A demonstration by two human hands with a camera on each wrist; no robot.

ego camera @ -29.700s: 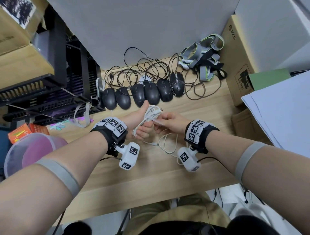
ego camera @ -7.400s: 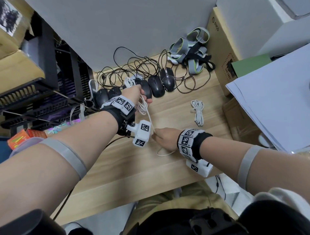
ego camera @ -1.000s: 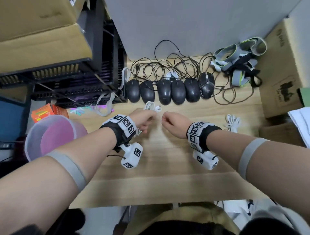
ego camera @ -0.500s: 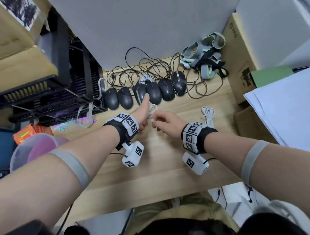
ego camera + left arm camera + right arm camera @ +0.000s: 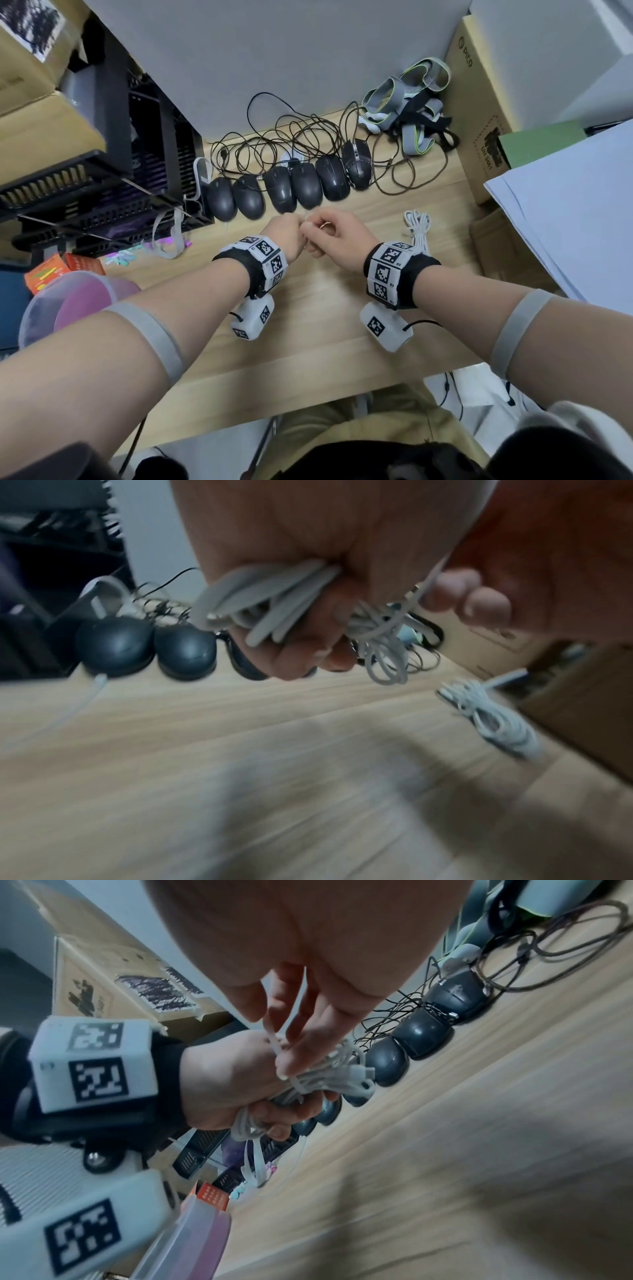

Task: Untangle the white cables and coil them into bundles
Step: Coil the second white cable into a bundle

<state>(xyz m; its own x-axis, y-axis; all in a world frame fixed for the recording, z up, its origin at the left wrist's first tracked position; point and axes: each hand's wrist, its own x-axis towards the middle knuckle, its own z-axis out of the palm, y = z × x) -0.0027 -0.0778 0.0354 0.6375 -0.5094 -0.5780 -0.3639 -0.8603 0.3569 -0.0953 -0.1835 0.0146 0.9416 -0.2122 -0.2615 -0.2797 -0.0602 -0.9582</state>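
head: left hand (image 5: 286, 236) and right hand (image 5: 337, 240) meet above the pale wooden worktop (image 5: 308, 342), bare room toward its near edge | left wrist: left fist clamps the looped white cable coil (image 5: 380, 631); finished white cable bundle (image 5: 493, 721) lies well apart | right wrist: right fingers (image 5: 291, 1053) pinch the coil's tail end (image 5: 274, 1039), probably to bind it.

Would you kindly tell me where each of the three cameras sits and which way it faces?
Head: looks down at the desk; both forearms, left hand, right hand.
Left wrist: under the left hand, facing the mice; fist grips the cable.
Right wrist: under the right hand, facing left; its fingers pinch a strand.
Shared: both wrist views show the cable; head and left wrist show the finished bundle.
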